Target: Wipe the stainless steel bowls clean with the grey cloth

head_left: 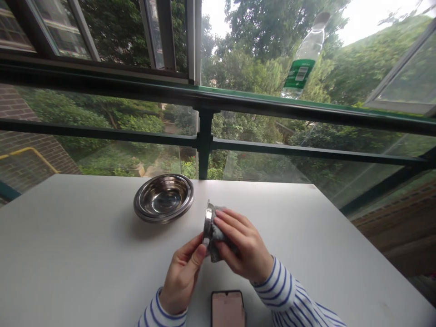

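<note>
Metal dish (207,221), lower edge in left hand (183,275)

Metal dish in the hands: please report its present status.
Left hand grips metal dish by lower edge. Right hand presses grey cloth against it. Bowls and phone lie apart, not in the way.

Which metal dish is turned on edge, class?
The metal dish in the left hand, with the right hand pressing a grey cloth against it; the stacked dishes on the white table face upward.
</note>
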A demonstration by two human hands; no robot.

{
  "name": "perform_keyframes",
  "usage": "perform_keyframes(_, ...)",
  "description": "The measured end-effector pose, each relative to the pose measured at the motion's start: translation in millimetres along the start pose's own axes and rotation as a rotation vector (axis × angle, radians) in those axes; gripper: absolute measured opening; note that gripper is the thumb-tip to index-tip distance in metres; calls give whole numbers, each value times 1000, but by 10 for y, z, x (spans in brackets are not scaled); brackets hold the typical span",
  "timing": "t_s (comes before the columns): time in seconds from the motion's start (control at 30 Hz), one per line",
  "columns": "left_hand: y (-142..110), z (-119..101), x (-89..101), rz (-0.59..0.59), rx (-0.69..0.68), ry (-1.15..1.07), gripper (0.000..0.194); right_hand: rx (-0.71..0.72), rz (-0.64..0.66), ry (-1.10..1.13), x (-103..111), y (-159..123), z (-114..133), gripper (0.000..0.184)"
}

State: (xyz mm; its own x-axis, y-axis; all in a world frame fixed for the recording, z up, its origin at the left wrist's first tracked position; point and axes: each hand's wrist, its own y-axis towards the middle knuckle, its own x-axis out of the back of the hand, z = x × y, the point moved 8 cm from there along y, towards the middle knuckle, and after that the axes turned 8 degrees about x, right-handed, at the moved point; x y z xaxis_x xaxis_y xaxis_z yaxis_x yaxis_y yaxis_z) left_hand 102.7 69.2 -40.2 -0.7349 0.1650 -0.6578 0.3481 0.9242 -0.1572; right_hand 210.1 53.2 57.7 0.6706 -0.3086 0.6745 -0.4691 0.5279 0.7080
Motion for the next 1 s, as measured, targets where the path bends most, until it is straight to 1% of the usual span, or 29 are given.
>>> perform_keyframes(0.07,0,-27,24,-16,-21,-25,25,88,21,-21,-33,11,104,46)
perform_keyframes(0.1,-3,-37,23,-12,-28,-27,25,100,26,-23,-41,13,120,46)
perform_keyframes(0.13,-7,-38,11,4,-29,-23,26,80,23,-19,-37,14,101,45)
perform_keyframes(0.17,-12,-32,-10,29,-25,-14,26,31,12,-8,-24,10,51,44)
perform_keyframes(0.23,-23,-14,-60,80,-15,9,27,-115,-18,31,10,-17,-104,40)
perform_keyframes(0.3,-28,0,-92,105,-11,19,28,-235,-34,73,22,-56,-235,37)
perform_keyframes(0.37,-23,5,-95,100,-9,1,28,-257,-35,93,12,-72,-268,36)
perform_keyframes(0.53,-1,35,-54,54,36,-67,29,-130,-26,20,-24,-52,-136,40)
perform_keyframes(0.7,1,2,-31,9,20,-31,27,-14,3,-94,-62,-37,-23,42)
perform_keyframes(0.83,-8,-54,-24,-42,16,-23,26,89,30,-119,-95,-25,64,42)
perform_keyframes(1.0,-20,-98,-7,-84,36,-119,26,159,101,-132,-180,-16,189,40)
